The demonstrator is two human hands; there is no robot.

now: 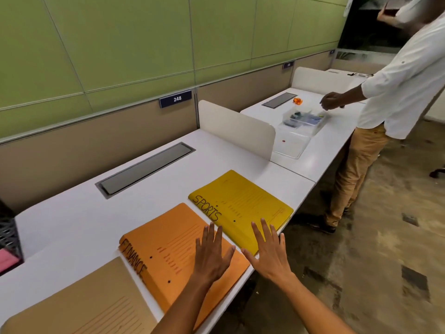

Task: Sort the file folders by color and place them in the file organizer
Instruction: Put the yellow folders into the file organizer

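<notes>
White desk (79, 220) under green wall panels (120, 44); left hand (212, 251) and right hand (269, 251) spread flat, grasping nothing

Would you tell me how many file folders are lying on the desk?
3: yellow folder farthest right, orange folder in the middle, tan folder nearest left. More may lie out of frame.

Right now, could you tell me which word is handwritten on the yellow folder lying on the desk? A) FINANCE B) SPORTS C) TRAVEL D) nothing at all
B: the yellow folder reads SPORTS along its left edge, while FINANCE is on the orange folder beside it.
</notes>
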